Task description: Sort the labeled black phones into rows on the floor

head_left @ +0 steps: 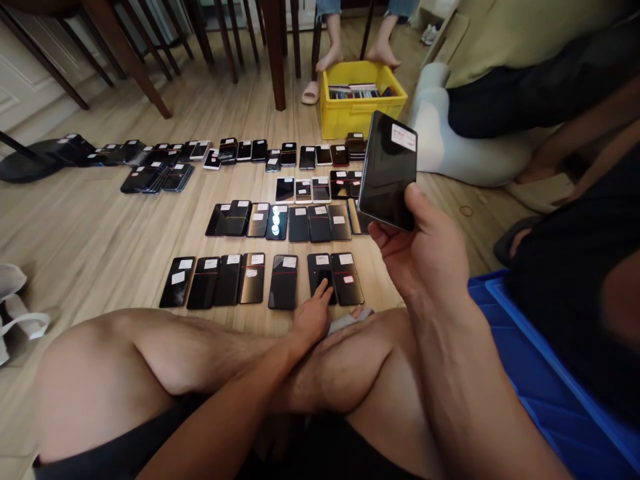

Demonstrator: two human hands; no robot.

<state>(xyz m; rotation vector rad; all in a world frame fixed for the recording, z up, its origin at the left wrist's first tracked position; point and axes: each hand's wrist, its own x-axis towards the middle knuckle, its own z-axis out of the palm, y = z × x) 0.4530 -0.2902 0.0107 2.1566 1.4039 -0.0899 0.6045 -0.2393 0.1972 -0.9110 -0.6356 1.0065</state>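
My right hand (425,250) is raised at the right, its fingers wrapped round the lower end of a dark phone (387,173) with a white label at its top corner. My left hand (314,310) reaches down to the floor, fingers stretched out onto a black labelled phone (319,268) in the nearest row. Beside that one lies a phone with a red band (348,283); to its left is another banded phone (283,283). Farther rows of phones, many labelled, spread across the wooden floor, one with a lit screen (277,223).
A yellow crate (345,120) holding several flat items stands at the back, by a person's bare feet. A blue container (540,353) is at my right, near another person's dark clothing. Dark wooden legs (274,60) stand at the back. My crossed legs border the nearest row.
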